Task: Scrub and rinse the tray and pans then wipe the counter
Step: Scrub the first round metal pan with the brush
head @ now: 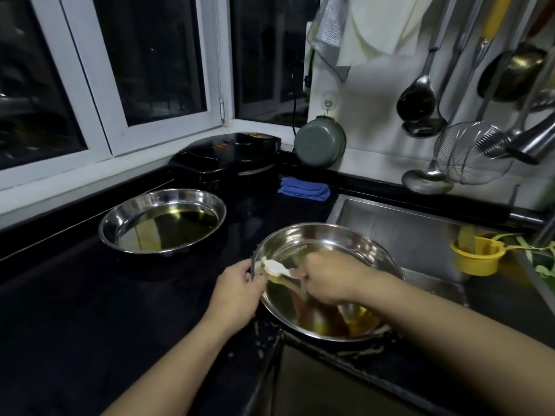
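Leftmost, on the black counter (75, 295), your first steel pan (162, 221) sits flat below the window (120, 70), well apart from your hands. Behind it, against the sill, rests a black electric griddle (225, 156), and just right of that lies a folded blue cloth (304, 189) with a grey pot (319, 141) hanging on the wall above it.

Moving toward the middle, your left hand (237, 288) grips the near-left rim of the second steel pan (327, 280) — fingers curled over the edge. That pan is tilted, propped at the corner where counter meets sink (405, 232), with brownish liquid pooled at its lower side.

Your right hand (330, 279) is inside the pan, fingers closed round a pale scrubber (274, 267) whose white end reaches the left rim.

Further right, a yellow cup (477, 255) stands by the sink's edge — above it, ladles (420, 97) and a wire strainer (471, 153) hang on the wall.
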### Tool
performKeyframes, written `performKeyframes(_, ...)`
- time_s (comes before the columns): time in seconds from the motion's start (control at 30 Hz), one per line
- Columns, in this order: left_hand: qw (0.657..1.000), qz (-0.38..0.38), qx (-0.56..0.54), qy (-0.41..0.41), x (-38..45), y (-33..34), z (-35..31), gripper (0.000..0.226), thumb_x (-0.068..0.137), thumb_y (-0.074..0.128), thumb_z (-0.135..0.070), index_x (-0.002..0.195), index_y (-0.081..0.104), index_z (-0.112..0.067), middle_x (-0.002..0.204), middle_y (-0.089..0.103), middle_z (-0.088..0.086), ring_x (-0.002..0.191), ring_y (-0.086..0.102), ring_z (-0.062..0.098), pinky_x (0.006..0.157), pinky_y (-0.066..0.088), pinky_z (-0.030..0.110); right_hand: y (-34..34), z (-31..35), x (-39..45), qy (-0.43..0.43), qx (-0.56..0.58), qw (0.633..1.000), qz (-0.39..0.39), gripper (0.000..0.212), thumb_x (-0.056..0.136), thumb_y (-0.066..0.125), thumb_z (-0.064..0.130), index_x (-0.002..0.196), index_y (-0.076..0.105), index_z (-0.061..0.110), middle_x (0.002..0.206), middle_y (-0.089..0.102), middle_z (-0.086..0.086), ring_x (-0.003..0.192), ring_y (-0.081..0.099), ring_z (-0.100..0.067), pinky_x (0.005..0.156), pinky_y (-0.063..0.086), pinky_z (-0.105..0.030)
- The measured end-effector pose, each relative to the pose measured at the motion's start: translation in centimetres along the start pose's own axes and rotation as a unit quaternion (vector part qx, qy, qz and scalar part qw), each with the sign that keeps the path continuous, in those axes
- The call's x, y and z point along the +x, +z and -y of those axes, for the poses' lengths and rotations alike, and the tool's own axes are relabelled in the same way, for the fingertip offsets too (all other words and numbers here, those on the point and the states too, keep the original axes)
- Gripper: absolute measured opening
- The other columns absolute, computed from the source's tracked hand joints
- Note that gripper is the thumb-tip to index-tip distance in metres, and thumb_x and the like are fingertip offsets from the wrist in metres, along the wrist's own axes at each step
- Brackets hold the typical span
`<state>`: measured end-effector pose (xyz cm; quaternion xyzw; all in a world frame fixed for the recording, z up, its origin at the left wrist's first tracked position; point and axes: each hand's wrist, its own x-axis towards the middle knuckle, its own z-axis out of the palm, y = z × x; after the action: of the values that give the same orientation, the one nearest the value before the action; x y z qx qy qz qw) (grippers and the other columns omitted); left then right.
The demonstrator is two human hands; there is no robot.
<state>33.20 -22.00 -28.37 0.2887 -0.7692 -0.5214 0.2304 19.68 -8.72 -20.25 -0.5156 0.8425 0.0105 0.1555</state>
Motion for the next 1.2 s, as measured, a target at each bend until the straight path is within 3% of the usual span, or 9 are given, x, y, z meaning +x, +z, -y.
performKeyframes(0.13,1.0,0.003,0.006,0.005,-0.2,0.2,0.2,0.02,0.092,0.057,-0.016,0.094,0.075,-0.024,0.056,0.051,0.0,0.049,0.043,0.014,0.05,0.04,0.03,-2.0,-2.7,0.6,0.093,-0.099,0.988,-0.069,0.036,0.095,0.044,0.047,0.1,0.066,0.018,0.093,0.062,-0.004,0.082,0.06,-0.025,0.078,0.054,-0.038)
performKeyframes(0.2,1.0,0.002,0.003,0.007,-0.2,0.3,0.1,0.021,0.092,0.057,-0.016,0.094,0.075,-0.025,0.055,0.049,-0.002,0.047,0.041,0.012,0.049,0.039,0.029,-2.1,-2.4,0.4,0.089,-0.102,0.988,-0.069,0.039,0.096,0.043,0.048,0.099,0.066,0.017,0.092,0.062,-0.005,0.079,0.059,-0.024,0.073,0.052,-0.036)
performKeyframes(0.37,1.0,-0.006,0.011,0.007,-0.2,0.2,0.1,0.017,0.092,0.058,-0.02,0.09,0.075,-0.025,0.056,0.054,-0.005,0.048,0.045,0.01,0.05,0.04,0.032,-0.7,0.3,-0.3,-0.036,-0.122,0.992,-0.02,0.042,0.092,0.042,0.037,0.119,0.069,0.019,0.088,0.066,-0.004,0.079,0.066,-0.022,0.071,0.059,-0.042)
performKeyframes(0.43,1.0,-0.009,0.016,0.005,-0.2,0.2,0.1,0.018,0.091,0.057,-0.018,0.09,0.075,-0.025,0.054,0.051,-0.006,0.047,0.043,0.011,0.051,0.04,0.032,-1.3,-0.9,0.2,-0.015,-0.17,0.985,-0.041,0.041,0.093,0.04,0.038,0.116,0.069,0.019,0.08,0.06,-0.001,0.078,0.064,-0.023,0.066,0.055,-0.039)
performKeyframes(0.57,1.0,-0.008,0.018,0.007,-0.5,0.3,-0.1,0.018,0.091,0.057,-0.018,0.091,0.074,-0.023,0.053,0.046,-0.005,0.048,0.04,0.012,0.053,0.041,0.034,-1.5,-4.3,0.9,0.079,-0.243,0.961,-0.107,0.023,0.095,0.049,0.022,0.109,0.067,0.017,0.104,0.066,-0.007,0.095,0.065,-0.031,0.07,0.046,-0.037)
performKeyframes(0.77,1.0,0.0,0.009,0.006,-0.6,0.2,-0.6,0.027,0.093,0.054,-0.015,0.097,0.076,-0.031,0.055,0.051,-0.005,0.047,0.042,0.011,0.052,0.041,0.03,-0.9,-7.1,1.6,0.143,-0.219,0.944,-0.202,0.018,0.088,0.052,0.008,0.089,0.067,0.018,0.086,0.061,-0.003,0.083,0.062,-0.032,0.072,0.053,-0.04)
performKeyframes(0.87,1.0,0.001,0.019,0.007,-0.6,0.3,-0.6,0.03,0.091,0.053,-0.013,0.097,0.076,-0.031,0.054,0.052,-0.006,0.046,0.043,0.009,0.051,0.042,0.028,-0.5,-6.4,2.8,0.087,-0.189,0.956,-0.208,0.02,0.086,0.058,0.007,0.091,0.07,0.022,0.085,0.06,-0.002,0.086,0.065,-0.032,0.067,0.048,-0.038)
performKeyframes(1.0,1.0,0.002,0.012,0.005,-0.6,0.1,-0.7,0.026,0.094,0.054,-0.013,0.094,0.076,-0.027,0.053,0.055,-0.01,0.046,0.048,0.004,0.051,0.043,0.025,0.9,-4.5,4.1,-0.072,-0.19,0.962,-0.183,0.027,0.097,0.06,0.022,0.123,0.065,0.029,0.096,0.057,0.001,0.091,0.064,-0.025,0.078,0.056,-0.039)
performKeyframes(1.2,1.0,0.011,0.008,0.007,-0.7,0.0,-1.0,0.033,0.093,0.052,-0.009,0.1,0.076,-0.03,0.054,0.056,-0.011,0.047,0.048,0.003,0.052,0.045,0.024,-1.4,-8.1,4.0,0.007,-0.309,0.929,-0.204,0.021,0.094,0.066,0.025,0.114,0.071,0.031,0.094,0.056,0.005,0.09,0.065,-0.02,0.071,0.051,-0.034)
